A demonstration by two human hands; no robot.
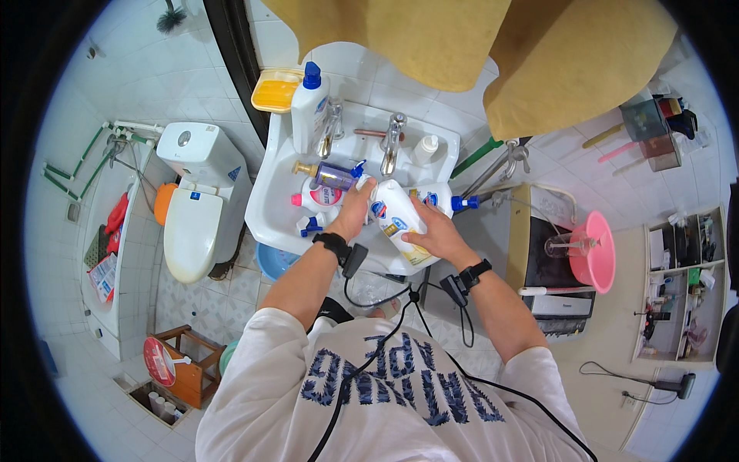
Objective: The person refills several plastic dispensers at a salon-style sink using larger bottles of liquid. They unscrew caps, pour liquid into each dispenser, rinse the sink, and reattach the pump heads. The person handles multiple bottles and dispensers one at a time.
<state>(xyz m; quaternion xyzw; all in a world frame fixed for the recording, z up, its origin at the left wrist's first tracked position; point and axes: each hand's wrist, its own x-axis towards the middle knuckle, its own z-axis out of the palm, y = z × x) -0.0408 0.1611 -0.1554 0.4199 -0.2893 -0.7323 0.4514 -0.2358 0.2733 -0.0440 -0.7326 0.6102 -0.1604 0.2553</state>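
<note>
My right hand grips the body of a white plastic pump bottle, which tilts over the sink's front part. My left hand is closed around its neck end, just below a blue pump head. Under and beside it in the white washbasin lie a purple bottle with a gold pump, a white bottle with a pink cap and a blue-and-white spray head. Another white bottle with a blue pump lies on the right, partly behind my right hand.
A tall white pump bottle stands at the back left beside a yellow soap dish. Two chrome taps reach over the basin. A small white bottle is at the back right. A toilet stands left; black cables hang across my shirt.
</note>
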